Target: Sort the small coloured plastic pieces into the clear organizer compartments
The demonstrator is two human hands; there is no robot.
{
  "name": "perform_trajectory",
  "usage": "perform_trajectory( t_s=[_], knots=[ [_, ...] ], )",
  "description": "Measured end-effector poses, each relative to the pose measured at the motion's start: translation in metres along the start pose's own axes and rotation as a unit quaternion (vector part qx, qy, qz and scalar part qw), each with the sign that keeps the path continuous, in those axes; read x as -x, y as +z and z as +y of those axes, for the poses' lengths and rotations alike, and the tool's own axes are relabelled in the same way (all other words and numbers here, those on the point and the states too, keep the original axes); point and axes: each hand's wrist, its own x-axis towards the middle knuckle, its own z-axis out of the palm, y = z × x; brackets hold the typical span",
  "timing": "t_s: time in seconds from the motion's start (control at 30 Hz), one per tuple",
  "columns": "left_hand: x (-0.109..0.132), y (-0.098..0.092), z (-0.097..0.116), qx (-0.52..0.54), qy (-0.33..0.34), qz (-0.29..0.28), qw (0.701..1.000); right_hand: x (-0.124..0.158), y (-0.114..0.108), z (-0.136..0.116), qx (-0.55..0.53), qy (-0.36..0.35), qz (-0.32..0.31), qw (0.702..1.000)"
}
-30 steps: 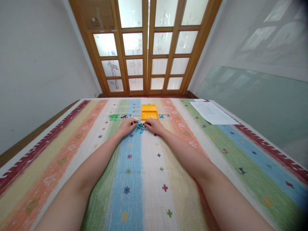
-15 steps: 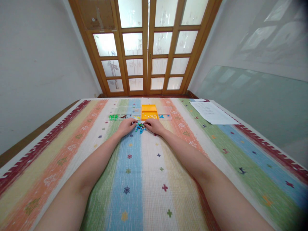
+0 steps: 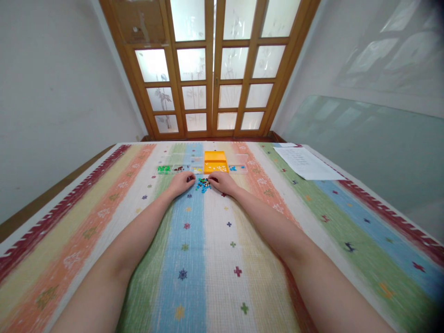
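A small heap of tiny mixed-colour pieces [image 3: 203, 184] lies on the striped cloth between my two hands. My left hand [image 3: 181, 181] rests palm down just left of the heap, fingers curled toward it at its far edge. My right hand [image 3: 223, 182] rests just right of it, fingertips pinched together at the heap's far side. Whether either hand holds a piece is too small to see. Beyond the hands stands an orange tray [image 3: 215, 162] holding yellow pieces, flanked by clear compartments [image 3: 173, 168] with green and dark pieces on the left and blue ones [image 3: 233, 168] on the right.
A striped, patterned cloth [image 3: 208, 259] covers the whole table. A printed white sheet of paper [image 3: 305, 163] lies at the far right. Wooden glazed doors [image 3: 211, 69] stand behind the table, and a glass pane [image 3: 364, 143] leans along the right wall.
Both hands stay beside the heap; the fingers have shifted only slightly and the view has tipped a touch.
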Motion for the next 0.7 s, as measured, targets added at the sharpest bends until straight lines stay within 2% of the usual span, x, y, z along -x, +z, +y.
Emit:
perform_trajectory(
  t_s=[0.13,0.23,0.47,0.7],
  knots=[
    [-0.001,-0.002,-0.011,0.043,-0.055,0.057,0.996,0.0,0.0,0.0,0.003,-0.004,0.002,1.0],
    [-0.003,-0.008,-0.025,0.075,-0.105,0.121,0.984,0.0,0.001,0.001,0.006,-0.006,0.005,1.0],
    [0.0,-0.032,-0.054,0.113,-0.238,0.276,0.924,0.0,0.001,0.002,-0.003,-0.01,0.007,1.0],
    [0.005,-0.044,-0.058,0.134,-0.281,0.34,0.888,0.001,0.001,0.002,-0.024,-0.007,0.012,1.0]
  ],
)
